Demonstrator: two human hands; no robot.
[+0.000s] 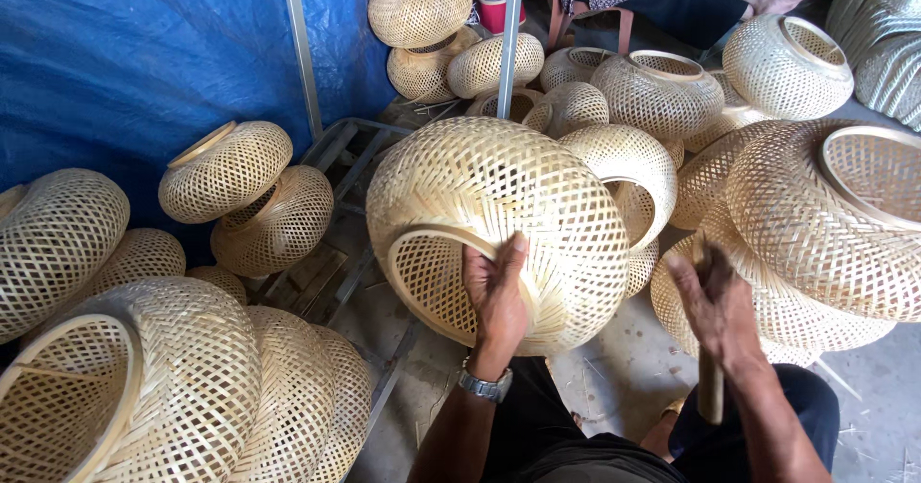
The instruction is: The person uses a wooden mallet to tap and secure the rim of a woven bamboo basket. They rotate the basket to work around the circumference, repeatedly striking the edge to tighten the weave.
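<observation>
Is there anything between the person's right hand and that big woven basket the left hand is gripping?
Nothing visible. The left hand grips the rim of the big woven basket. The right hand, holding a wooden stick, hangs beside it, with only open air and bare floor between.

Left hand (496,296) gripping the rim of a large woven bamboo lampshade (499,229), thumb up over the edge, wristwatch (484,385) below. Right hand (715,306) closed around a wooden stick (710,387), just beside more woven shades (815,224). Blue tarp (125,51) behind stacked shades at left, over concrete floor (624,368).
</observation>
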